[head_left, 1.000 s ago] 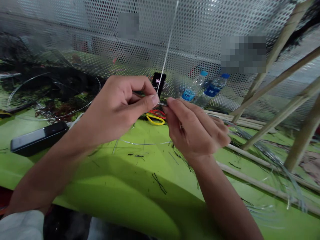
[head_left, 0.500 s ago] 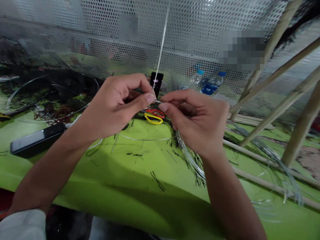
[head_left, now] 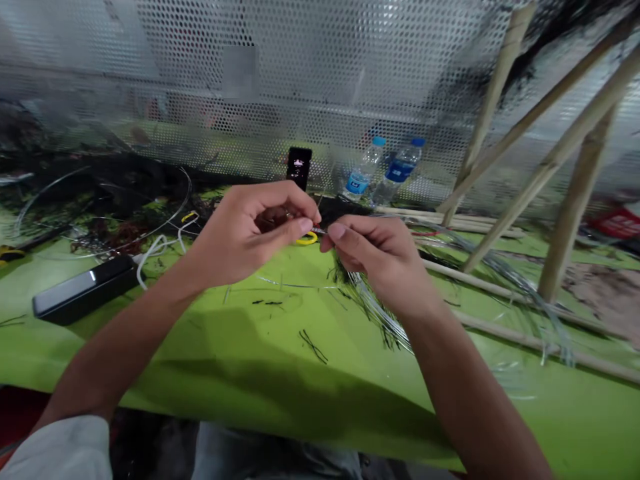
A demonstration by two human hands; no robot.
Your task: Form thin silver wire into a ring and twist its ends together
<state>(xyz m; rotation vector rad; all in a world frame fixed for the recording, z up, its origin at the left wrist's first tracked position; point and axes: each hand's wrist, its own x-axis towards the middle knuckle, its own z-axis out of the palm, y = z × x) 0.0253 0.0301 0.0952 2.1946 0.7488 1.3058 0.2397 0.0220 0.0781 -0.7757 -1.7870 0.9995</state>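
1. Thin wire (head_left: 319, 231): at the centre of the clock face, bridging the fingertips of both hands; its full length is hidden.
2. Left hand (head_left: 245, 230): at 9 o'clock, pinching one end of it between thumb and forefinger.
3. Right hand (head_left: 383, 257): at 3 o'clock, thumb and forefinger pinched on the other end.
4. Yellow loop (head_left: 309, 239): just behind the left fingertips, partly covered.
5. Phone (head_left: 299, 167): upright at 11 o'clock.
6. Two bottles, one with a light-blue cap (head_left: 379, 141), between 1 and 2 o'clock.
7. Dark scraps (head_left: 313, 347): at 6 o'clock on the green desk (head_left: 225, 347).
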